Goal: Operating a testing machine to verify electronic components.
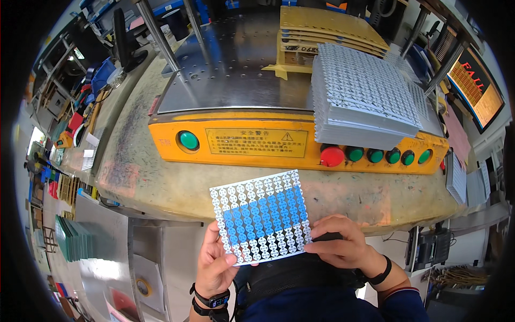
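Observation:
I hold a thin panel [261,217] of many small round pieces in rows, most likely a circuit board panel, tilted in front of the bench edge. It is white with a broad blue area across its middle; whether that is colour or reflection I cannot tell. My left hand [217,263] grips its lower left corner, thumb on the face and fingers partly hidden behind. At the lower right edge, my right hand [338,241] pinches the panel between thumb and fingers. Beyond it, a tall stack of similar white panels [365,102] rests on the machine's front right part.
A press machine has a metal bed [236,80] and an orange front [177,153] with a red button [332,155] and several green ones. Yellow plates [332,24] lie behind the stack. Metal posts [158,37] rise at the left. A screen [475,86] stands far right.

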{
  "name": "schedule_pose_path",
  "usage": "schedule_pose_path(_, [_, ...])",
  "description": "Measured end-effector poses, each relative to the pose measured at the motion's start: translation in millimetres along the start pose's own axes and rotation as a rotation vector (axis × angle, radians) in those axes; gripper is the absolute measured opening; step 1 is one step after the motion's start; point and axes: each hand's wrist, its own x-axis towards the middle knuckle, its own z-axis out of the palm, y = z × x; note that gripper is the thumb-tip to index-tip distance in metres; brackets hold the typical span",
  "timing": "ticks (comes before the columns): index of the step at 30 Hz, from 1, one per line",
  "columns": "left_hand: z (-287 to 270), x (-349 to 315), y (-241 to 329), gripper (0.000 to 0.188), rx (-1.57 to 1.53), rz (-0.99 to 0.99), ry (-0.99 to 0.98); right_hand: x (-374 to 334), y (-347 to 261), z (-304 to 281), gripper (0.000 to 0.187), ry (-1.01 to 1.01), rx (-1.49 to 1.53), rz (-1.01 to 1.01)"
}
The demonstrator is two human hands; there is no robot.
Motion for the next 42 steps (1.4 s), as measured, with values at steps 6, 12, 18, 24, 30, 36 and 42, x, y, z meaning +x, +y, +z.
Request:
schedule_pose_path(6, [-0.8,2.9,-1.5,0.067,-0.006,-0.018,0.003,-2.7,2.5,-0.7,0.036,0.016,0.028,-0.010])
schedule_pose_path(12, [-1.2,4.5,-2.8,0.066,-0.013,-0.023,-0.010,-3.8,3.1,-0.4,0.036,0.025,0.035,-0.012])
schedule_pose_path(18, [6.7,6.5,-6.1,0.064,-0.002,0.019,0.092,-4.1,3.1,-0.1,0.036,0.026,0.037,-0.011])
schedule_pose_path(24, [-2.1,6.2,-3.0,0.065,-0.023,-0.025,-0.015,-4.6,3.7,1.3,0.036,0.032,0.034,-0.010])
schedule_pose_path(30, [-3.1,6.1,-4.7,0.064,-0.016,-0.029,-0.008,-4.2,2.9,0.7,0.037,0.036,0.035,-0.006])
schedule_pose_path(36, [-3.4,6.0,-5.0,0.064,-0.014,-0.036,0.015,-3.1,2.4,0.2,0.036,0.029,0.025,-0.006])
schedule_pose_path(42, [-2.6,5.6,-5.1,0.064,-0.023,-0.040,0.022,-4.0,2.5,0.5,0.037,0.029,0.018,-0.004])
